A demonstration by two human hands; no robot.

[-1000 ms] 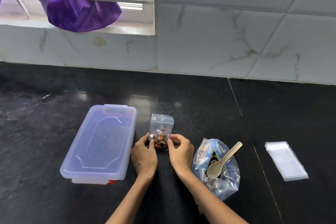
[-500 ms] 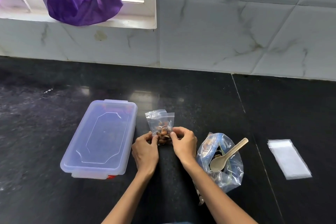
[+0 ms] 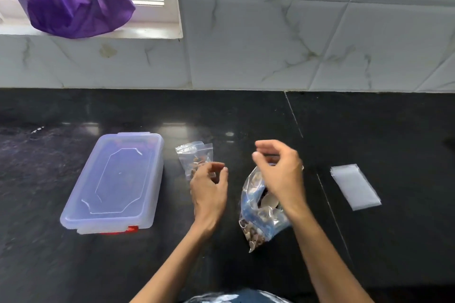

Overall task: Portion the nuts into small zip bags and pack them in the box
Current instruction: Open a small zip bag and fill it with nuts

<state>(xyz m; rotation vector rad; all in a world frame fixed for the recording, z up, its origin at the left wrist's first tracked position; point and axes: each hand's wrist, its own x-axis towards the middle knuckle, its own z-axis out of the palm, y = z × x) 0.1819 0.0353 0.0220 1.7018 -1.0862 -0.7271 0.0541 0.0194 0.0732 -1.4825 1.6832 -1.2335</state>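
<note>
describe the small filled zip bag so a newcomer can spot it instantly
On the black stone counter, look just right of the lidded translucent plastic box. The small clear zip bag holding a few brown nuts lies there, by the left hand's fingertips. It is far smaller than the big blue-tinted nut bag, and unlike the flat empty bags, filled.

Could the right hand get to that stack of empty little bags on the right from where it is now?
Probably yes. The right hand holds nothing and hovers over the big nut bag; only bare black counter lies between it and the empty bags.
</note>
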